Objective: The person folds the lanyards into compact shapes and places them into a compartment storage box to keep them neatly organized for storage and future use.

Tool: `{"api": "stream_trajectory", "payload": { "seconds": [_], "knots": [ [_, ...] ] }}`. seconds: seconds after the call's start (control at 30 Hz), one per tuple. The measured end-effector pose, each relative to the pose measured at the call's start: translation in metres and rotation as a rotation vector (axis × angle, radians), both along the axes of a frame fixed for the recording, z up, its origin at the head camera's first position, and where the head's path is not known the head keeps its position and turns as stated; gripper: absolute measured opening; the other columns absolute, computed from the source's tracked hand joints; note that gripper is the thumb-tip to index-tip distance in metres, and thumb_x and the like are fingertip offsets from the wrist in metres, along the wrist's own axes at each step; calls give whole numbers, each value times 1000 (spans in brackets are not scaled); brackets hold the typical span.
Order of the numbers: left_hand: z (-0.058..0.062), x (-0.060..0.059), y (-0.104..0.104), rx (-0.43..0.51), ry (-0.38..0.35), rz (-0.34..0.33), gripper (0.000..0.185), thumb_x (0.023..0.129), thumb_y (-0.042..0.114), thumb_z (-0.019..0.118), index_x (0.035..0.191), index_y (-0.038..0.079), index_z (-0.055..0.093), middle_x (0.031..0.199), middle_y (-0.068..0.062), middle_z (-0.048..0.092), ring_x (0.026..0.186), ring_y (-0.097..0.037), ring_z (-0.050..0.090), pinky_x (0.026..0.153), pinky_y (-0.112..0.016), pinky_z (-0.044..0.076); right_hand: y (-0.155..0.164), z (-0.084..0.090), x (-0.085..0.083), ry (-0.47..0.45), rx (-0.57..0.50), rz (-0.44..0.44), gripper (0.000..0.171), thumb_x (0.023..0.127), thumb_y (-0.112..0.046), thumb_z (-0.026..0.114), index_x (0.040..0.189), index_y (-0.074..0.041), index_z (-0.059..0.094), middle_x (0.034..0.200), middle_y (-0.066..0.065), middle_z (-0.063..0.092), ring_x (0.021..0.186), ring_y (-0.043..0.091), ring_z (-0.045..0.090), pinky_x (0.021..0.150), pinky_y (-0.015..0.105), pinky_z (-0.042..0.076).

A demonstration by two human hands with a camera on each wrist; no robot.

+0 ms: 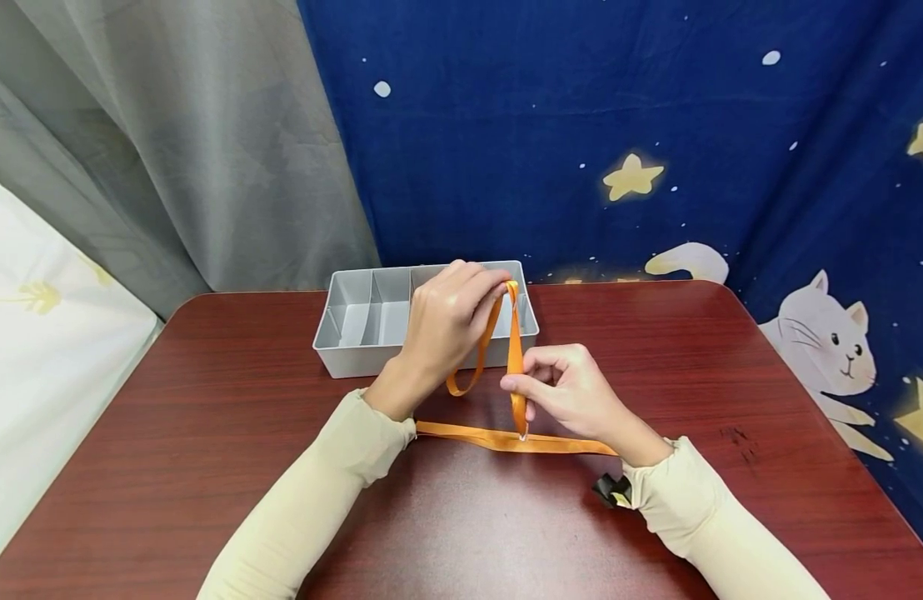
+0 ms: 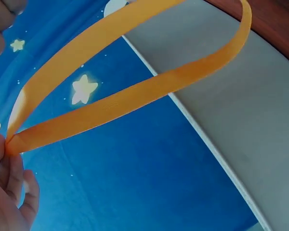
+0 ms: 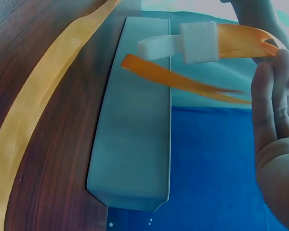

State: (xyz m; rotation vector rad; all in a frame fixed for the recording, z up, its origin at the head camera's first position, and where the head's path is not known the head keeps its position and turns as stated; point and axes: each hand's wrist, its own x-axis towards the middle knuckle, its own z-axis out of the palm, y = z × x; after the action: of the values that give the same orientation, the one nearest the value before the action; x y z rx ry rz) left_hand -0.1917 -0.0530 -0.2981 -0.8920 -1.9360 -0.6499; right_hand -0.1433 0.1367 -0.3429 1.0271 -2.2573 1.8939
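- Left hand (image 1: 448, 321), a bit above the frame's middle, is pinching the top of an orange ribbon (image 1: 514, 354), fingers curled over the fold, so the loop hangs free instead of flopping on the table.
- Right hand (image 1: 570, 392), just right of centre, pinches the same ribbon lower down between thumb and forefinger, which looks like it keeps that strand taut and straight.
- From the pinch at the top, one strand runs straight down to the table; the other curls into a small loop dangling below the left hand. The left wrist view shows that loop wide open in the air.
- The rest of the ribbon lies flat across the reddish wooden table (image 1: 207, 433), running left-right below both hands.
- Grey divided organizer tray (image 1: 356, 321) sits right behind the hands, upper centre, compartments looking empty as far as I can see.
- Behind that: grey curtain upper left, blue star-and-cat backdrop (image 1: 829, 342) on the right.
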Motion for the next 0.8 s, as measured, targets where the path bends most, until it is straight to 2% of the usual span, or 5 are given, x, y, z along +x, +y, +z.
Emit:
{"api": "stream_trajectory", "payload": {
  "seconds": [0.07,0.3,0.4,0.6,0.8],
  "knots": [
    [2,0,0,7,-2,-11,12,96,10,65,99,3,75,82,-5,68,71,-19,56,58,-27,47,-1,0,0,0,-10,-5,19,89,1,72,73,-6,65,53,4,61,44,21,58,38,23,35],
    [10,1,1,101,-14,-68,12,96,7,64,101,3,75,84,-5,70,73,-20,56,64,-29,48,-7,-1,-4,36,-26,-72,18,87,2,74,72,-6,67,52,3,61,45,11,57,39,21,31],
    [13,2,2,136,-27,-100,12,95,5,65,100,2,75,84,-6,71,73,-20,56,66,-30,47,-9,-3,-6,57,-31,-98,13,86,2,74,75,-5,70,55,5,62,48,9,57,41,21,35],
    [19,5,3,195,-58,-186,11,93,2,67,99,0,76,84,-7,72,73,-20,56,65,-29,46,-11,-5,-8,80,-49,-68,4,89,3,70,85,2,70,62,9,63,54,10,57,47,24,45],
    [24,5,2,247,-97,-252,11,92,-1,67,98,-1,76,83,-8,71,72,-18,55,62,-31,47,-12,-4,-10,113,-44,-86,7,90,-1,71,89,5,71,68,7,67,57,13,60,51,25,49]
  ]
}}
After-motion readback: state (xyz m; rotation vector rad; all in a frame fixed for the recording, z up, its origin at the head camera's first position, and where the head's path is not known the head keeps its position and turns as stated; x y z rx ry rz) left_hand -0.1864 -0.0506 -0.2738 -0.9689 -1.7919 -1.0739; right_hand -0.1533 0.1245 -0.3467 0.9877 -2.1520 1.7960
